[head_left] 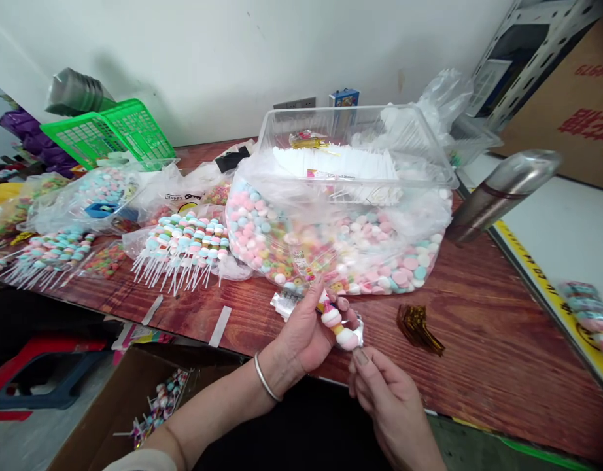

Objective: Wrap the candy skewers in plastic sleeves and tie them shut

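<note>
Left hand (pixel 311 337): marshmallow stick (pixel 333 319) held between thumb and curled fingers.
Right hand (pixel 387 392): fingertips narrow at its near end; whether gripping, I can't tell.

Below the clear tub (pixel 431 140), your left hand (pixel 304 333) hides part of the marshmallow skewer (pixel 333 319), and your right hand (pixel 387 392) covers its near end, so you cannot tell what those fingertips grip. Just under the tub, the label (pixel 301 258) at the marshmallow bag (pixel 419 217) is too blurred to read. Far right of the tub, the picture's edge cuts off the printed carton (pixel 561 91); lower left, your forearm (pixel 218 415) partly hides the open box (pixel 95 399).
</note>
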### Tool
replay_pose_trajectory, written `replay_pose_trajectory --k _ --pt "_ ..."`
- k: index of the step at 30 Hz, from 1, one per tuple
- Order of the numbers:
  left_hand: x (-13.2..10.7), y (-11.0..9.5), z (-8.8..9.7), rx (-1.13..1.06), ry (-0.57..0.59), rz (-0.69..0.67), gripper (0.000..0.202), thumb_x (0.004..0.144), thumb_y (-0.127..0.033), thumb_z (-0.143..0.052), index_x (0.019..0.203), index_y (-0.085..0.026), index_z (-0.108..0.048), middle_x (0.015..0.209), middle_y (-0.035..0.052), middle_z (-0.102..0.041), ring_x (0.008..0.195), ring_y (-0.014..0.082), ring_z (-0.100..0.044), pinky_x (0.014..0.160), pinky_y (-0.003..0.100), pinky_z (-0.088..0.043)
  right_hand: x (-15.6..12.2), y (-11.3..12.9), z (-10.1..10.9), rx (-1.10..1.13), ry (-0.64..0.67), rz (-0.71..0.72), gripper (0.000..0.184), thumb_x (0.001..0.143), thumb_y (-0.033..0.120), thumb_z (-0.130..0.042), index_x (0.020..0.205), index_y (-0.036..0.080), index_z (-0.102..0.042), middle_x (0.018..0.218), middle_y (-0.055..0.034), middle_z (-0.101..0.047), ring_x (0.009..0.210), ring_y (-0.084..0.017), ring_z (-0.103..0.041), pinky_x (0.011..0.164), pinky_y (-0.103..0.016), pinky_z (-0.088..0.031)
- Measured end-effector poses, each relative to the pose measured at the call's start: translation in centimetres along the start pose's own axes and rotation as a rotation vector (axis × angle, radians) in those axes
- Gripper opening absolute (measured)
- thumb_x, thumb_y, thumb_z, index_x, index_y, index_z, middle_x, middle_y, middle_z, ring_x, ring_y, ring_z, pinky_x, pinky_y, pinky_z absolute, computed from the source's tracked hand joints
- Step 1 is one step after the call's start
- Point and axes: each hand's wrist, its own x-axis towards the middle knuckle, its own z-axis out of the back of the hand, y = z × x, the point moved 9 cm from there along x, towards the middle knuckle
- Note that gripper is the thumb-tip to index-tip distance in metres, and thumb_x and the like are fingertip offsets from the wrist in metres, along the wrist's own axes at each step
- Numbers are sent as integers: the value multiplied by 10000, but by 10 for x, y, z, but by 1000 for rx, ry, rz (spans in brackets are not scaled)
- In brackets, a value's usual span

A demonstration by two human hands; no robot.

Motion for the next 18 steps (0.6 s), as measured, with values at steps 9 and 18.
replay_pose_trajectory --k 9,18 --pt "2 -10 12 146 -28 -75 277 786 -343 -708 945 -121 -658 880 72 -666 738 156 -634 725 302 -505 -4 -25 -16 444 113 -260 405 798 523 -659 631 168 -557 453 108 -229 410 -46 -289 420 -185 -215" --pt "4 -19 11 16 -54 -175 196 776 -230 -729 731 -134 -565 652 -41 -527 566 64 -514 712 268 -510 -5 -10 -17 334 114 -156 368 877 512 -551 748 175 -624 479 107 -252 410 -57 -220 494 -235 -352"
